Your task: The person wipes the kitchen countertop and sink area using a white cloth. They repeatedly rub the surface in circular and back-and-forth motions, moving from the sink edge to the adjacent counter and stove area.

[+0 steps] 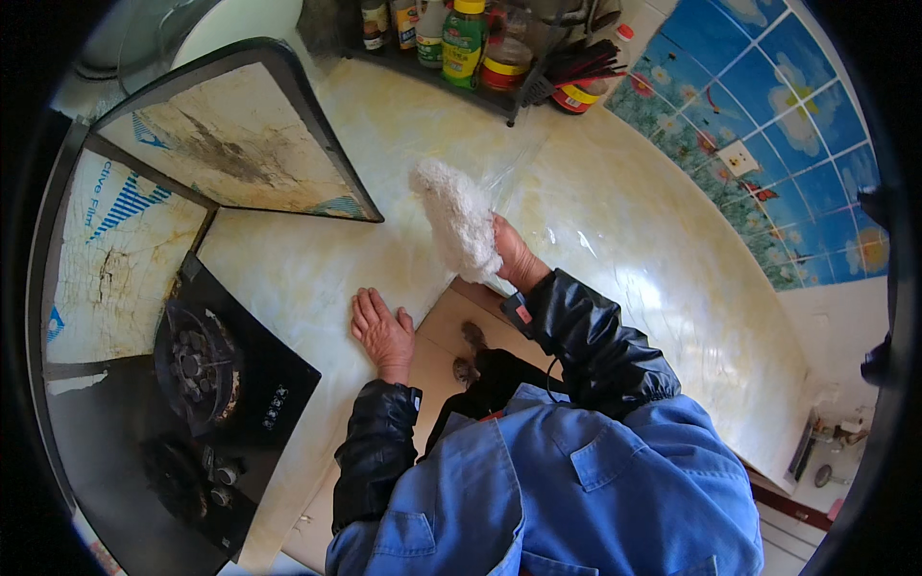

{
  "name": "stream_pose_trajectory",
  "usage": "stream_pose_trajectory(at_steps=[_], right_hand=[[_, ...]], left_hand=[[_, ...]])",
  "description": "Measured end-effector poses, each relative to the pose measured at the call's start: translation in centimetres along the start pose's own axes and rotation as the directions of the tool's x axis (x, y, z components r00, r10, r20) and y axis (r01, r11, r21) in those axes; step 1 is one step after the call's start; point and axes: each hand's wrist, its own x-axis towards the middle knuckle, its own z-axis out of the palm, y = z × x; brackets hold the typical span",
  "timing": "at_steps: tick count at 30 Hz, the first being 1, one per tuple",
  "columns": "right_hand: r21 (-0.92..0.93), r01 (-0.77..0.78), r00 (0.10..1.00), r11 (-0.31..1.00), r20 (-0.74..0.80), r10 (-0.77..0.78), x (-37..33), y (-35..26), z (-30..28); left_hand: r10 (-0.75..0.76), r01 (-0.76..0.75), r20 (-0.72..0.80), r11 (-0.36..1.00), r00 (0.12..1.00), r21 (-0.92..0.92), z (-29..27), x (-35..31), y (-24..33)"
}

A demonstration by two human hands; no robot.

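The right hand (517, 257) grips one bunched white cloth (453, 216) by its 4 o'clock side; its fingertips are hidden, so I cannot tell how tightly they pinch. At 7 o'clock from the cloth, the left hand (384, 334) rests on the countertop (653, 317), fingers slightly parted and holding nothing. The cloth is in use at or over the counter, I judge; glossy streaks show toward 3 o'clock, but how much is covered or left cannot be told. Farther out: one hob (274, 370) with two burners, 8 o'clock; one folding guard (230, 154), two panels showing, between 9 and 10; one rack (432, 69), 12 o'clock; one socket (738, 158), nearly 3.
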Motion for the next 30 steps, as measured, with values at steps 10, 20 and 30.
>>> stream_pose_trajectory(at_steps=[10,20,30], right_hand=[[-0.603,0.041,0.995,0.796,-0.046,-0.086,9.8,1.8,4.9],[-0.493,-0.122,0.885,0.861,0.339,0.32,6.3,6.3,6.9],[0.327,-0.413,0.87,0.85,0.419,0.262,4.6,-0.1,4.7]], left_hand=[[-0.027,0.028,0.073,1.0,0.997,0.0,-1.2,0.5,0.6],[0.012,-0.01,0.093,1.0,0.996,-0.018,-0.9,0.2,0.1],[0.005,-0.001,0.034,0.996,0.999,-0.093,-0.8,0.2,-0.1]])
